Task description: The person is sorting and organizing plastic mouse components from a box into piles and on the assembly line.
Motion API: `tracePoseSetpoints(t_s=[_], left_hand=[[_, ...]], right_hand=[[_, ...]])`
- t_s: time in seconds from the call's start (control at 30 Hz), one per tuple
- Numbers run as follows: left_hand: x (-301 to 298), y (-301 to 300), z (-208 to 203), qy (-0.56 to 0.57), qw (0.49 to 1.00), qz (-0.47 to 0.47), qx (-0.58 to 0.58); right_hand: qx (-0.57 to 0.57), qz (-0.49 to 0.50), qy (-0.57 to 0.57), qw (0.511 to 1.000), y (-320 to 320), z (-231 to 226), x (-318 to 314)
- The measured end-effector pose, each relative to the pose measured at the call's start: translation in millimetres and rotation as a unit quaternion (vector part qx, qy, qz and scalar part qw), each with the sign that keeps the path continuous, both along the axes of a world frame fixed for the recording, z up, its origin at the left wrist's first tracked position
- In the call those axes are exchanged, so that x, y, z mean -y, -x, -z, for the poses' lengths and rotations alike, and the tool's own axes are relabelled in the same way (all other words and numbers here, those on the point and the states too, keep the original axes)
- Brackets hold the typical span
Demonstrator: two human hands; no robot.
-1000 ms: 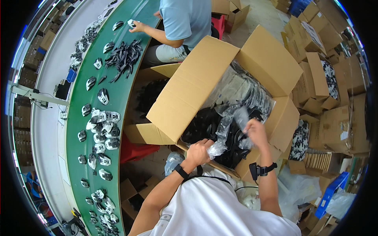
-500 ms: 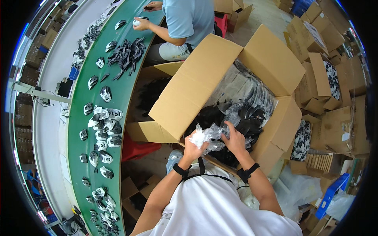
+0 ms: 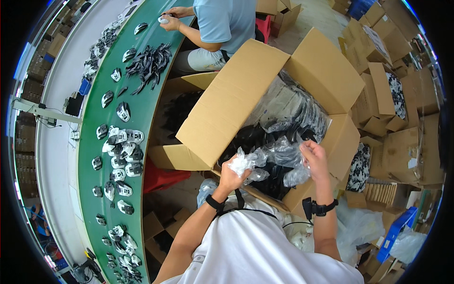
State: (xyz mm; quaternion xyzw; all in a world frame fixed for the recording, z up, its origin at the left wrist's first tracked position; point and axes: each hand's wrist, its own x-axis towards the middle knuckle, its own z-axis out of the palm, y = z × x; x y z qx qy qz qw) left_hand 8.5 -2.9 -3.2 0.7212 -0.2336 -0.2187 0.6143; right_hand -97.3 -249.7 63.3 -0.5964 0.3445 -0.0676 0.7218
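Observation:
Crumpled clear plastic bags (image 3: pixel 276 154) stretch between my two hands over an open cardboard box (image 3: pixel 231 104). Bunched plastic fills my left hand (image 3: pixel 231 176), closed round it near the box's front edge. On the other side, my right hand (image 3: pixel 315 158) pinches the plastic between thumb and fingers. Below the bags lie loose black curved parts (image 3: pixel 279 177), partly covered. Deeper in the box, a row of plastic-wrapped dark parts (image 3: pixel 302 111) stands packed together.
To the left runs a green work table (image 3: pixel 92 208) with white-and-black shell parts (image 3: pixel 124 149) and a pile of black strips (image 3: pixel 149 64). A co-worker in a blue shirt (image 3: pixel 227 23) sits beyond the box. Cartons (image 3: pixel 397 151) stack at the right, beside a blue crate (image 3: pixel 397 234).
My right hand has moved right, away from the left, drawing the plastic out wider. My left hand stays about where it was. The co-worker's hands have come together.

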Motion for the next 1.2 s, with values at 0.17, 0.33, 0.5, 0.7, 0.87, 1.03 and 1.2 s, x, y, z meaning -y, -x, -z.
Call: tracePoseSetpoints(t_s=[0.17,0.33,0.5,0.7,0.87,1.03,1.2], left_hand=[[-3,-1,-1,-0.010,1.000,-0.003,-0.005],[-2,-2,1,-0.054,0.998,0.040,0.005],[-3,-3,0,-0.047,0.998,0.027,0.009],[-1,1,10,0.005,1.000,-0.006,0.012],[1,1,4,0.007,1.000,-0.007,-0.006],[-3,0,0,-0.015,0.999,0.000,0.029],[-1,2,2,-0.006,1.000,-0.004,-0.002]], right_hand=[[0.071,0.011,-0.004,0.997,12,-21,28],[0.012,-0.030,0.446,0.894,0,33,21],[-0.094,-0.131,0.468,0.869,-24,58,-24],[-0.159,-0.254,0.499,0.813,-52,79,-57],[-0.054,-0.195,0.481,0.853,-41,105,-43],[0.111,-0.051,-0.087,0.989,-27,53,-4],[-0.080,-0.223,0.313,0.920,-22,45,23]])
